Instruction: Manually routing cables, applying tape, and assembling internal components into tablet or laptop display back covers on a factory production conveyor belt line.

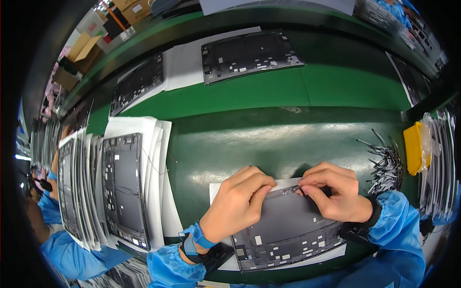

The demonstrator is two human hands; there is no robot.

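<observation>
In front of me a flat black device housing (288,216), like a tablet's back shell, lies on white sheet material. Small white and silver patches dot its near part. My left hand (237,199) is over its far left edge, thumb and forefinger pinched; whatever they hold, if anything, is hidden. At the far edge, right of the middle, my right hand (331,192) pinches with thumb and forefinger. A small dark piece shows at those fingertips, too small to name. A bundle of thin black cables (385,165) lies on the green mat to the right.
On the left stand stacked housings (122,187) with white sheets between them. Two more housings, one at the far middle (252,55) and one at the far left (139,81), lie on a green shelf (240,96). A yellow bin (413,149) stands right. A co-worker's blue sleeve (79,254) shows left.
</observation>
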